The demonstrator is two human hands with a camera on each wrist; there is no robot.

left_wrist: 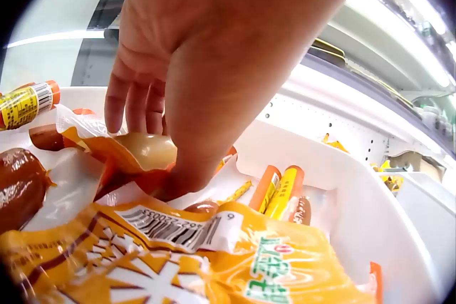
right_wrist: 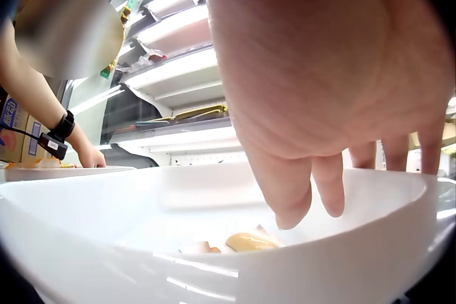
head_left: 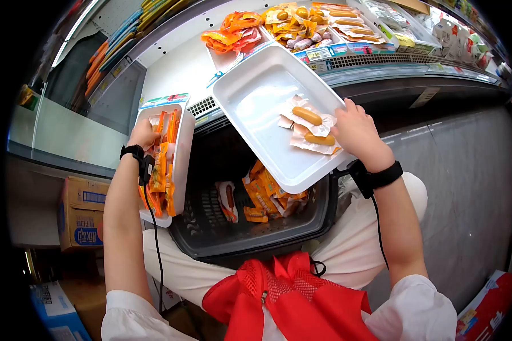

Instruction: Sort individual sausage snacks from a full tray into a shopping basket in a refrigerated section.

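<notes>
In the left white tray [head_left: 182, 153], my left hand [head_left: 144, 133] pinches an orange-and-clear sausage packet [left_wrist: 147, 151] between thumb and fingers. Long orange sausage sticks [head_left: 170, 128] and a large orange packet [left_wrist: 228, 247] lie around it. With my right hand [head_left: 358, 131] I grip the side wall of a second white tray [head_left: 250, 91], which is tilted over a black basket. Thumb and a finger reach inside its rim, while the other fingers pass behind the wall. Two sausages in pale wrappers lie in it, one upper sausage [head_left: 307, 116] and one lower sausage [head_left: 320, 138].
The black basket [head_left: 239, 244] stands between my knees, with orange packets [head_left: 267, 193] and a wrapped sausage [head_left: 228, 200] inside. Ahead, a chilled shelf holds trays of packets [head_left: 296, 23]. Cardboard boxes [head_left: 82, 213] stand at left; grey floor [head_left: 455, 170] lies at right.
</notes>
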